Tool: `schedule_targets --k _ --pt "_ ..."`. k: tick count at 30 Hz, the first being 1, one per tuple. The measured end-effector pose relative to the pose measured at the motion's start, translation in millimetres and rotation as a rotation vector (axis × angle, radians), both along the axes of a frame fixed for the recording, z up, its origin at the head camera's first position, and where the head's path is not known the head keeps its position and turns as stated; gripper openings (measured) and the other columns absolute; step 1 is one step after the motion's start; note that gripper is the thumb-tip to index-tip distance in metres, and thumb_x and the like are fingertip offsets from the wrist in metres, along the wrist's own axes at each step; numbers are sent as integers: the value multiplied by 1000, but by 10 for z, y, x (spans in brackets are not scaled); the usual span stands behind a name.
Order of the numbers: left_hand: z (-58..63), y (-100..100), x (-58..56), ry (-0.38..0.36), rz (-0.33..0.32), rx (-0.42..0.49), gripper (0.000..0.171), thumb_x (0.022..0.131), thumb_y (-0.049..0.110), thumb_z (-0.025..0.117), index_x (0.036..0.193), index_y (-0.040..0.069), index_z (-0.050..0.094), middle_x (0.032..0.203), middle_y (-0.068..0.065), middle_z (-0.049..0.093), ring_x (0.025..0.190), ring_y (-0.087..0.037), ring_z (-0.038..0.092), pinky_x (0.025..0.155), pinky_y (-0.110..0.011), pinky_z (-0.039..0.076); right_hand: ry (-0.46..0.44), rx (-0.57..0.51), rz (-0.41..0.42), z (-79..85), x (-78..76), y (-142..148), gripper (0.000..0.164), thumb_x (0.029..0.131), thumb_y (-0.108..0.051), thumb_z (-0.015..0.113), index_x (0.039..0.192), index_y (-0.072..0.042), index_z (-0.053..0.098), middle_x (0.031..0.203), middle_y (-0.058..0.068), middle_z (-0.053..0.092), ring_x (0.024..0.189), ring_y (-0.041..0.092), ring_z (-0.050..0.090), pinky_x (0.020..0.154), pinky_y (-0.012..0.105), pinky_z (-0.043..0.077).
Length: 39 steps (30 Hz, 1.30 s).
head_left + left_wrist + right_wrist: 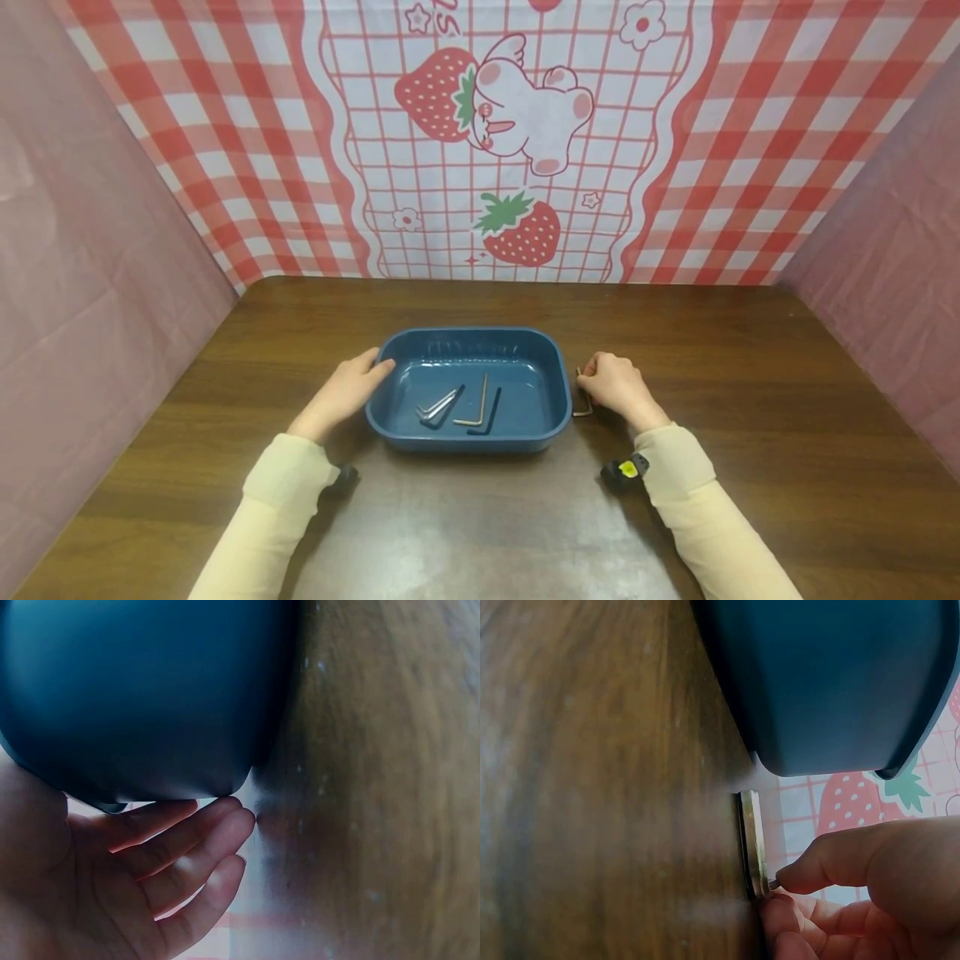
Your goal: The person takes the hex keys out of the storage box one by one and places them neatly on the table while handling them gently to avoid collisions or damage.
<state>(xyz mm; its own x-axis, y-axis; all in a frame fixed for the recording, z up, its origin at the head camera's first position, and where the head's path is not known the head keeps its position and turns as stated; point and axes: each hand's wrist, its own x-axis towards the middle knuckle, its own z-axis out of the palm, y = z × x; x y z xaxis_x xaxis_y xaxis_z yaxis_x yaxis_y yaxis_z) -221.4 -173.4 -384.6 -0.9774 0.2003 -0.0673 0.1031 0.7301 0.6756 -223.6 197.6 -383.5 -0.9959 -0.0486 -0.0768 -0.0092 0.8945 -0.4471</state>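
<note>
A blue tray (468,443) sits on the table with several hex keys on its floor. Among them are silver ones (438,407), a brass-coloured one (482,404) and a black one (493,410). My left hand (347,392) holds the tray's left rim, thumb over the edge and fingers (199,859) against the outer wall. Just right of the tray, my right hand (617,385) pinches a brass-coloured hex key (583,412) between thumb and fingers. In the right wrist view this hex key (753,844) lies at the tabletop, its far end partly hidden by the hand.
The brown wooden table (480,533) reaches back to a red checked cloth (480,208) with strawberry prints. Pink cloth (97,250) hangs on both sides. Each wrist bears a dark camera, such as the right one (617,477).
</note>
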Motion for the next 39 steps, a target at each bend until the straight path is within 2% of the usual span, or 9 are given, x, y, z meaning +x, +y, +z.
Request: schedule_targets --k 11,39 --pt "-1 2 -4 -10 2 0 50 96 37 36 132 2 42 128 -21 51 120 -36 46 98 -53 36 13 -7 0 5 8 -2 16 79 -21 56 76 -6 59 57 1 58 55 15 55 52 27 38" --pt "1 7 7 -27 -2 26 49 96 38 35 131 3 43 127 -19 52 119 -35 47 98 -53 36 12 -18 5 27 8 6 18 83 -21 55 78 -4 59 59 3 60 54 14 56 52 27 40"
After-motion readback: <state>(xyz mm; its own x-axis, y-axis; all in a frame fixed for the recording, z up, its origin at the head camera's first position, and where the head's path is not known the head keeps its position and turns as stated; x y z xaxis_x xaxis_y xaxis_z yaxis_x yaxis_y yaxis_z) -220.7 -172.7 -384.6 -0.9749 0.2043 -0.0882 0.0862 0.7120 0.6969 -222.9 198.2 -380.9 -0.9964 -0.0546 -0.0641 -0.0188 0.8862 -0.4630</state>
